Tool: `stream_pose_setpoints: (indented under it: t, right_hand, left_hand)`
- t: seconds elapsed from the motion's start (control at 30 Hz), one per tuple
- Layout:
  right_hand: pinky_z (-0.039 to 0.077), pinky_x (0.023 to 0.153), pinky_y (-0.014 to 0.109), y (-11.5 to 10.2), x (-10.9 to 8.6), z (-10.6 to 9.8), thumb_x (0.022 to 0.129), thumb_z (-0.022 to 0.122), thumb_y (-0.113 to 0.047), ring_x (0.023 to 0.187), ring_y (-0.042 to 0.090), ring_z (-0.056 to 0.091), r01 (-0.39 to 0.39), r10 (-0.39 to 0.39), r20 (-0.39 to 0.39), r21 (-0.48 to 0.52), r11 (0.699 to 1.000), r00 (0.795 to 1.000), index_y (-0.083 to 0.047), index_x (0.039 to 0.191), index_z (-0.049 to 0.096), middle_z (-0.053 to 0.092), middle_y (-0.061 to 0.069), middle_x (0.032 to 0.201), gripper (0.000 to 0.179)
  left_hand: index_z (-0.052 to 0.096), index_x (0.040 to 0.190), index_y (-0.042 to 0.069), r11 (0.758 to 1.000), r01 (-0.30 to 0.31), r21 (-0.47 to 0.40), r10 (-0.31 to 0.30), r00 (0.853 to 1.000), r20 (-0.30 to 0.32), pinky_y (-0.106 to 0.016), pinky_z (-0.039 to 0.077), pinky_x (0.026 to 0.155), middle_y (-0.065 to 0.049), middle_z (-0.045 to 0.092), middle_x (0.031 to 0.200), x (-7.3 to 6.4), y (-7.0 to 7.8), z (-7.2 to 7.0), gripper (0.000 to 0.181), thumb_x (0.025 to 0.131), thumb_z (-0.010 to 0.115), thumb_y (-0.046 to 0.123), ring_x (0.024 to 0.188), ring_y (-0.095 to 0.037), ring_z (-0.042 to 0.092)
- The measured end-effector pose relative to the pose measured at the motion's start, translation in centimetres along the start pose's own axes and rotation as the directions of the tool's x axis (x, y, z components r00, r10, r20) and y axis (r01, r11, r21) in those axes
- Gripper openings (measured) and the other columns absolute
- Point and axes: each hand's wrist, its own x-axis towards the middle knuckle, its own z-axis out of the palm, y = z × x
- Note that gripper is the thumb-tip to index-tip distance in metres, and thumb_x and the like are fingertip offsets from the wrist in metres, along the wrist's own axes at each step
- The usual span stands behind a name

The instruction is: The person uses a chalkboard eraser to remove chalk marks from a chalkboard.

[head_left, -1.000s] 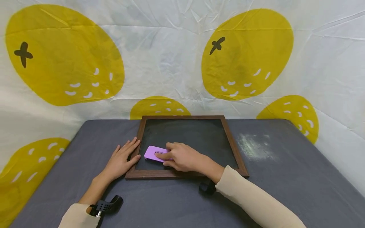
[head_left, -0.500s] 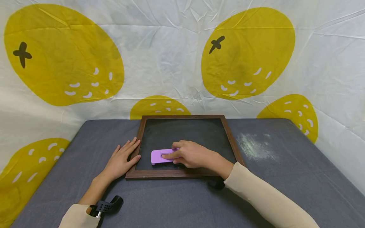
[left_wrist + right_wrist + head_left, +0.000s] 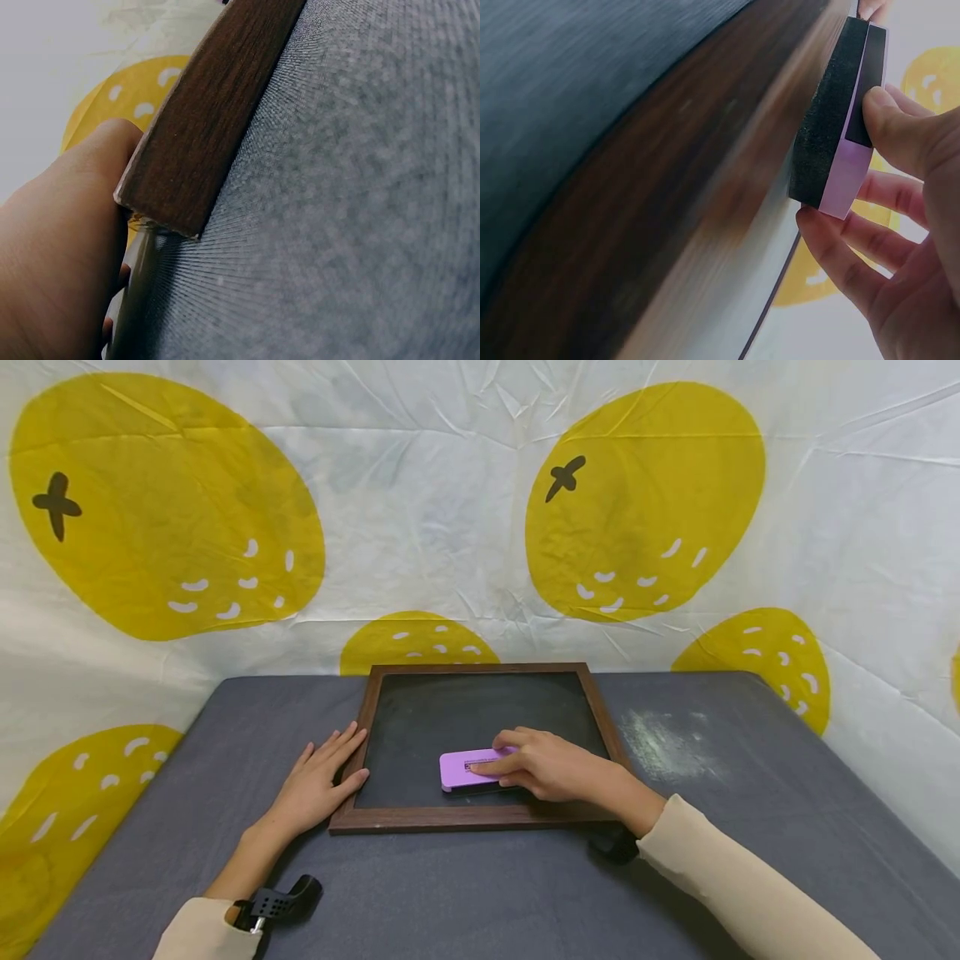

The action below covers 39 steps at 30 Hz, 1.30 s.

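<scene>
A small blackboard (image 3: pixel 450 710) with a brown wooden frame (image 3: pixel 210 112) lies on the table. My left hand (image 3: pixel 318 785) rests along the frame's left side, fingers spread and fairly straight, thumb on the lower left part. My right hand (image 3: pixel 558 767) grips a purple blackboard eraser (image 3: pixel 456 770) over the lower right of the board, index finger laid along its top. In the right wrist view, the thumb presses one long side of the eraser (image 3: pixel 840 127), and its dark felt underside shows. Other fingers reach round its end and far side.
A grey cloth (image 3: pixel 420 893) covers the table. Pale chalk dust (image 3: pixel 667 743) marks it to the right of the board. Behind the board hangs a white curtain (image 3: pixel 427 510) with yellow fruit prints. Both wrists carry black camera mounts (image 3: pixel 277 902).
My right hand has slid the eraser rightward along the lower part of the blackboard, and the eraser has turned slightly. My left hand has stayed at the frame's left side.
</scene>
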Motion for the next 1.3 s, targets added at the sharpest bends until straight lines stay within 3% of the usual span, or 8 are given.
stream_pose_setpoints:
  t: [0.47, 0.67, 1.07, 1.3]
  right_hand:
    - [0.052, 0.081, 0.037, 1.3, -4.6, -1.2, 0.091, 0.066, -0.014, 0.096, 0.023, 0.059, -0.057, 0.057, -0.019, 0.006, 0.998, 0.998, -0.021, 0.128, 0.065, 0.06, 0.011, 0.11, 0.039]
    - [0.053, 0.079, 0.039, 1.3, -6.6, -1.6, 0.09, 0.067, -0.011, 0.097, 0.023, 0.06, -0.067, 0.066, -0.019, -0.03, 0.997, 0.998, -0.019, 0.132, 0.061, 0.06, 0.012, 0.112, 0.044]
    - [0.053, 0.077, 0.039, 1.1, -10.4, -2.0, 0.083, 0.073, -0.005, 0.094, 0.023, 0.059, -0.058, 0.049, -0.093, -0.098, 0.993, 0.994, -0.019, 0.129, 0.062, 0.06, 0.011, 0.11, 0.049]
    - [0.053, 0.079, 0.039, 1.2, -12.4, -2.5, 0.089, 0.067, -0.007, 0.098, 0.022, 0.058, -0.072, 0.064, -0.074, -0.114, 0.991, 0.995, -0.02, 0.131, 0.06, 0.059, 0.009, 0.112, 0.044]
  left_hand:
    - [0.03, 0.152, 0.014, 1.0, 0.013, 0.002, -0.013, 1.0, 0.028, -0.061, 0.007, 0.11, -0.01, 0.023, 0.157, 0.1, 0.2, -0.2, 0.068, 0.097, 0.052, 0.046, 0.141, -0.036, 0.021]
    - [0.032, 0.151, 0.013, 1.0, 0.003, 0.006, -0.003, 1.0, 0.004, -0.062, 0.009, 0.109, -0.01, 0.025, 0.156, 0.0, 0.3, -0.2, 0.066, 0.097, 0.054, 0.044, 0.14, -0.037, 0.024]
    - [0.032, 0.151, 0.01, 0.999, -0.005, 0.038, 0.005, 1.0, -0.013, -0.062, 0.011, 0.109, -0.012, 0.026, 0.155, -0.4, 0.4, -0.3, 0.067, 0.097, 0.054, 0.043, 0.139, -0.038, 0.025]
    - [0.032, 0.151, 0.011, 0.999, -0.006, 0.035, 0.007, 1.0, -0.014, -0.061, 0.01, 0.11, -0.011, 0.026, 0.155, -0.4, 0.5, 0.1, 0.067, 0.097, 0.053, 0.044, 0.14, -0.037, 0.025]
